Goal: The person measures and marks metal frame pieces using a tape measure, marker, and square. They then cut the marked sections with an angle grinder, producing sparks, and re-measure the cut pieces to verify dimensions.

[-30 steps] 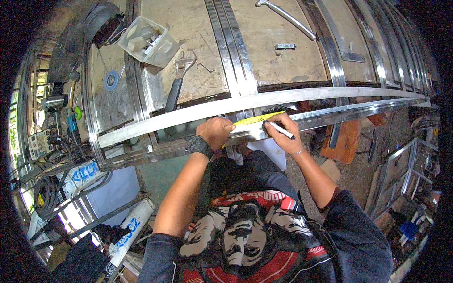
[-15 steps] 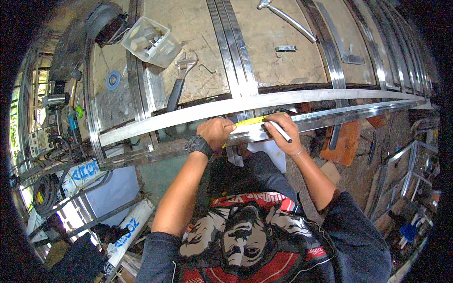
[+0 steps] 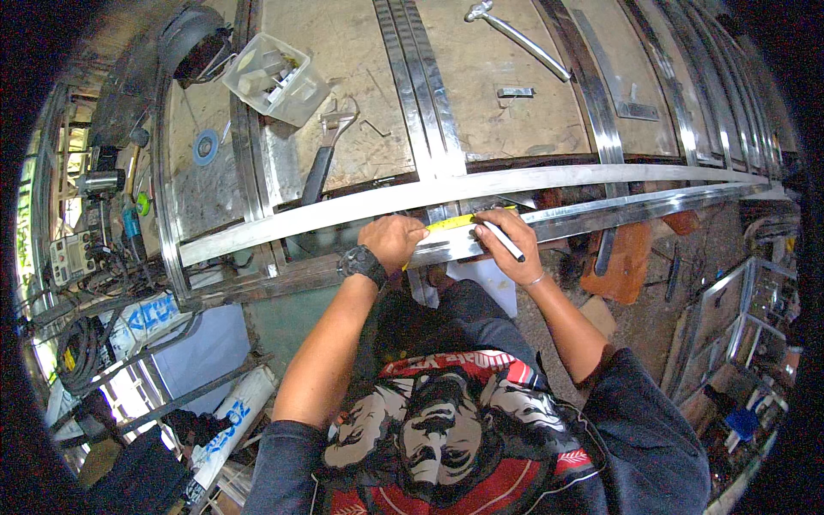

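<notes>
Your left hand (image 3: 392,240) is closed, and it pinches the yellow measuring tape (image 3: 452,222) between the thumb and the finger. A dark watch (image 3: 362,265) sits on this wrist. Your right hand (image 3: 509,243) is also closed, gripping a white marker (image 3: 504,242) whose dark rear end points toward you. The tape lies between your two hands, along the shiny metal profile (image 3: 601,216) at the near side of the workbench (image 3: 498,120). The writing end of the marker is near the tape, but I cannot tell if it touches something. Just beyond your hands, a long white strip (image 3: 343,202) runs across the bench, from left to right. Further away, on the left, there are an adjustable wrench (image 3: 319,165) with dark handle, a clear plastic box (image 3: 296,101) with small items inside, and a blue ring (image 3: 197,148). On the right, a hammer (image 3: 521,41) lies slanted, near a metal square (image 3: 637,110).
</notes>
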Demonstrator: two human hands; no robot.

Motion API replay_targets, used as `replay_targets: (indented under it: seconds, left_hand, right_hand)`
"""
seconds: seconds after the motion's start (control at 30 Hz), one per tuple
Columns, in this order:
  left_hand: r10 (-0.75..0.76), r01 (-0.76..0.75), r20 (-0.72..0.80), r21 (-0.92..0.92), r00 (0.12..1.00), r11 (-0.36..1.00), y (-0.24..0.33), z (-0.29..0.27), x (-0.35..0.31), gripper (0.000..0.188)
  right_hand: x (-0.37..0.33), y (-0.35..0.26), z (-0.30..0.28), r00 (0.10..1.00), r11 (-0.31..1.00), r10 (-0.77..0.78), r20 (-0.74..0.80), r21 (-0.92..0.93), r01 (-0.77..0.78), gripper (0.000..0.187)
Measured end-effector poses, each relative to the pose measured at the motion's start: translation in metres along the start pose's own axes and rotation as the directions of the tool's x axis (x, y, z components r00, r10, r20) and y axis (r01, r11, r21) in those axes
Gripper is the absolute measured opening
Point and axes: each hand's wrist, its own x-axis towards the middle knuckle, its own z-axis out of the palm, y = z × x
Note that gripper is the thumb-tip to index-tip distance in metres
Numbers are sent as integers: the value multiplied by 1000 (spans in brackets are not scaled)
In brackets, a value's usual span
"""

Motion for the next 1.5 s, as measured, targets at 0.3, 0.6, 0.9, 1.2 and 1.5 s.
replay_targets:
  seconds: [0.3,0.6,0.9,1.2,1.5]
  left_hand:
    - [-17,17,84,1,996,1000,-6,2,6,32]
    - [0,-1,61,17,998,1000,-1,-2,3,37]
    - [-21,14,101,72,995,997,2,-4,4,37]
    - [-35,31,92,40,995,999,0,-3,4,37]
    - [-21,18,74,41,997,999,1,-4,2,36]
  right_hand:
    - [0,-1,1,917,879,389,87,263,-397,16]
    - [8,13,3,927,932,288,241,150,-329,18]
    - [8,14,10,950,935,240,199,215,-281,23]
    - [10,10,9,961,956,201,191,176,-235,21]
    - [11,8,9,954,956,232,188,135,-259,21]
